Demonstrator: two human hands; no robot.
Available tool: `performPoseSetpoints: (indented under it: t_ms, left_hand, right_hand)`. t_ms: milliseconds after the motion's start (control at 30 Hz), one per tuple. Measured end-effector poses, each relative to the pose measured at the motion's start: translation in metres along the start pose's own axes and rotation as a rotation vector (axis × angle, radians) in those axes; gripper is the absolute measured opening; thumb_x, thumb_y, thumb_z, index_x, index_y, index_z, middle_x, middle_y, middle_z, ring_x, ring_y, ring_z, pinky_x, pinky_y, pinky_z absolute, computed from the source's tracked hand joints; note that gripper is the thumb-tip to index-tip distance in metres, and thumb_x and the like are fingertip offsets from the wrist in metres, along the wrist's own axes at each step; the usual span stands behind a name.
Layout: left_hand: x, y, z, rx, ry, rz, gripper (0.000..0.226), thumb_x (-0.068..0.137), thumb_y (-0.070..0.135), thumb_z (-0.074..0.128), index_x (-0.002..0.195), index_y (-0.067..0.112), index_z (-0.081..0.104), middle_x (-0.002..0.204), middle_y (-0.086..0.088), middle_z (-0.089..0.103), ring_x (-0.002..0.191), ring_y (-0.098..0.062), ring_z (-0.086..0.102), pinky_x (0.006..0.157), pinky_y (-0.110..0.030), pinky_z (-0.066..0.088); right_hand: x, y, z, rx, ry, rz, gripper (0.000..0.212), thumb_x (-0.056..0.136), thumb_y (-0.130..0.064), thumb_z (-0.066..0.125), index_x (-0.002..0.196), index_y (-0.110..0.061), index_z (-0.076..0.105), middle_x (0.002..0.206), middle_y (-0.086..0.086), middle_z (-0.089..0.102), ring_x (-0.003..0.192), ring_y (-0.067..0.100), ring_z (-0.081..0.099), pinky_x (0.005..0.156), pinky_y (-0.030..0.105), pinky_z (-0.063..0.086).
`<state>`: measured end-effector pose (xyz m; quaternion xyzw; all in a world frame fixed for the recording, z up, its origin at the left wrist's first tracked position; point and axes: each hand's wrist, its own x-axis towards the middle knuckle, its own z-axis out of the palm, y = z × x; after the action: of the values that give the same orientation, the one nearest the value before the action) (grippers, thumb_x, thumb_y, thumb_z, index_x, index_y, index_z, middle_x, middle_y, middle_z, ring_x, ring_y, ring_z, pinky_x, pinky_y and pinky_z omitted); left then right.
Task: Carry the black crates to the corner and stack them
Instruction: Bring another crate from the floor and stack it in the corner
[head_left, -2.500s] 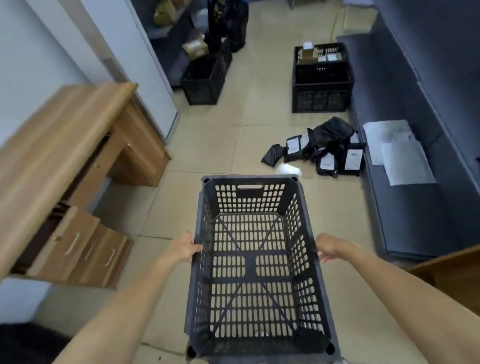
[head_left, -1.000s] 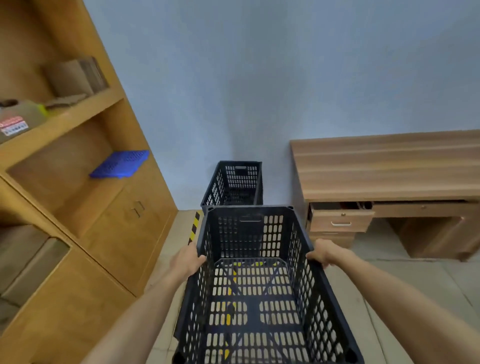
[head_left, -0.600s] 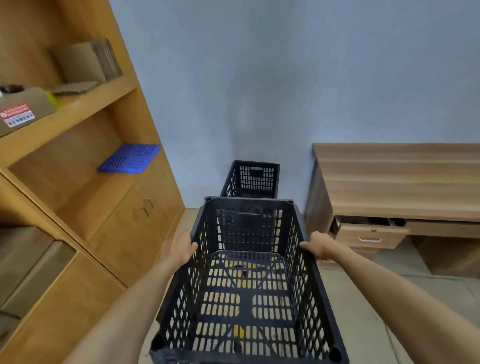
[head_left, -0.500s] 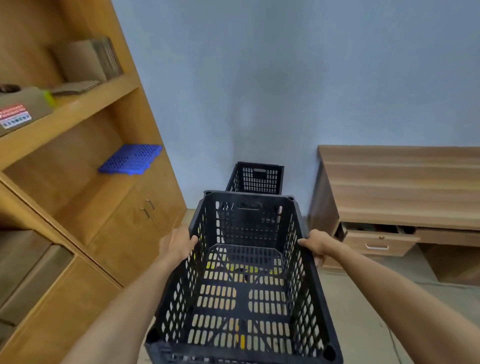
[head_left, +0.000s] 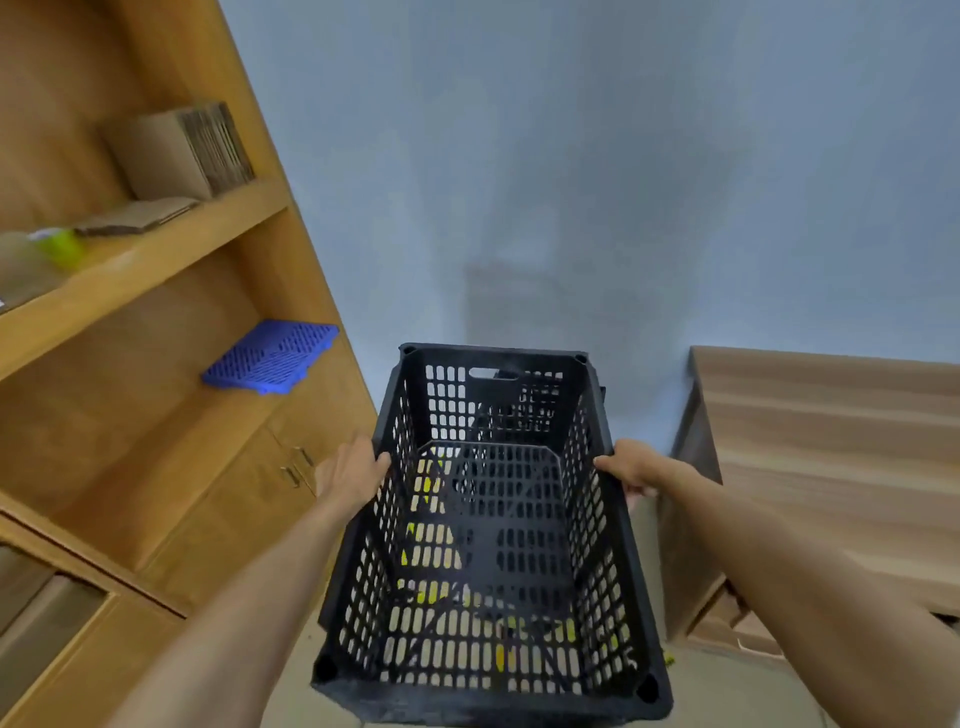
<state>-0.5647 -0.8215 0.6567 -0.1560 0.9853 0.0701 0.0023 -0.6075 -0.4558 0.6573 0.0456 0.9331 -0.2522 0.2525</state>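
I hold an empty black perforated crate (head_left: 587, 499) in the air in front of me, its open top facing me. My left hand (head_left: 350, 470) grips its left wall and my right hand (head_left: 631, 470) grips its right wall. A second black crate (head_left: 540, 410) stands on the floor in the corner by the grey wall. It shows only through the holes of the held crate, which hangs just above and in front of it.
A tall wooden shelf unit (head_left: 156, 332) lines the left side, holding folded cardboard (head_left: 182, 150) and a blue plastic grid (head_left: 272, 356). A wooden desk (head_left: 831, 467) stands close on the right. Yellow floor tape (head_left: 431, 551) shows through the crate bottom.
I have walked closer to the corner with the crate in both hands. The held crate now covers the corner crate, and the desk and shelf are nearer on both sides.
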Motion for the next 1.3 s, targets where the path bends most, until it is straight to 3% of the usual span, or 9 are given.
performPoseSetpoints:
  t_ms: [100,200,333,467,567,800,1100,1233,1300]
  left_hand:
    - [0.031,0.010,0.016,0.007,-0.055,0.021,0.023,0.100,0.035,0.043,0.109,0.015,0.048,0.082,0.003,0.058,0.075,-0.018,0.060,0.068,-0.034,0.051]
    - [0.065,0.027,0.029,0.027,-0.108,0.065,0.030,0.101,0.039,0.039,0.116,0.013,0.046,0.094,-0.001,0.061,0.086,-0.022,0.062,0.070,-0.034,0.047]
    - [0.131,0.044,0.039,0.042,-0.171,0.147,0.027,0.101,0.040,0.039,0.111,0.015,0.040,0.094,-0.004,0.063,0.084,-0.025,0.061,0.069,-0.036,0.045]
    - [0.217,0.060,0.043,0.013,-0.242,0.241,0.026,0.099,0.041,0.043,0.103,0.016,0.039,0.089,-0.006,0.063,0.079,-0.027,0.063,0.073,-0.040,0.053]
    - [0.270,0.076,0.032,0.099,-0.289,0.329,0.029,0.100,0.041,0.041,0.109,0.013,0.041,0.098,-0.006,0.062,0.084,-0.026,0.059,0.074,-0.037,0.047]
    - [0.369,0.118,0.047,0.129,-0.327,0.476,0.040,0.100,0.044,0.041,0.118,0.009,0.042,0.107,-0.009,0.065,0.095,-0.029,0.063,0.070,-0.035,0.045]
    - [0.423,0.150,0.091,0.136,-0.426,0.386,0.039,0.102,0.041,0.037,0.122,0.007,0.040,0.110,-0.011,0.062,0.098,-0.030,0.062,0.072,-0.036,0.044]
    - [0.432,0.160,0.116,0.031,-0.463,0.235,0.032,0.104,0.033,0.031,0.125,0.009,0.033,0.105,-0.012,0.062,0.086,-0.028,0.056,0.074,-0.037,0.044]
    - [0.444,0.169,0.114,0.022,-0.527,0.225,0.034,0.103,0.033,0.033,0.127,0.008,0.030,0.112,-0.015,0.062,0.094,-0.030,0.059,0.080,-0.039,0.046]
  right_hand:
    - [0.028,0.000,-0.007,0.063,-0.042,0.019,0.024,0.101,-0.028,0.045,0.095,-0.006,0.053,0.109,0.016,0.067,0.096,0.033,0.065,0.082,0.029,0.055]
    - [0.052,0.004,-0.013,0.139,-0.081,0.085,0.019,0.101,-0.026,0.046,0.090,-0.011,0.051,0.109,0.009,0.063,0.105,0.034,0.064,0.045,0.010,0.048]
    - [0.098,0.009,-0.023,0.160,-0.085,0.154,0.024,0.098,-0.027,0.051,0.096,-0.004,0.057,0.106,0.016,0.069,0.092,0.032,0.070,0.066,0.028,0.059]
    - [0.139,-0.006,-0.044,0.186,-0.068,0.246,0.030,0.098,-0.025,0.051,0.088,0.003,0.058,0.089,0.022,0.073,0.071,0.030,0.074,0.059,0.032,0.059]
    - [0.162,-0.017,-0.060,0.244,-0.098,0.332,0.034,0.098,-0.025,0.051,0.092,0.007,0.059,0.080,0.026,0.073,0.063,0.028,0.074,0.048,0.028,0.057]
    - [0.212,-0.033,-0.077,0.293,-0.029,0.430,0.037,0.098,-0.032,0.053,0.097,0.005,0.056,0.077,0.022,0.074,0.063,0.026,0.074,0.068,0.036,0.062]
    - [0.292,-0.024,-0.093,0.179,0.018,0.411,0.034,0.100,-0.035,0.047,0.106,-0.002,0.055,0.085,0.011,0.073,0.066,0.021,0.073,0.079,0.036,0.059]
    - [0.325,-0.014,-0.102,0.103,0.016,0.355,0.022,0.100,-0.035,0.047,0.089,-0.016,0.043,0.077,0.001,0.058,0.059,0.011,0.059,0.066,0.029,0.050]
    - [0.336,-0.003,-0.110,0.126,-0.028,0.333,0.025,0.099,-0.034,0.050,0.081,-0.020,0.040,0.079,0.001,0.059,0.063,0.013,0.060,0.057,0.026,0.048]
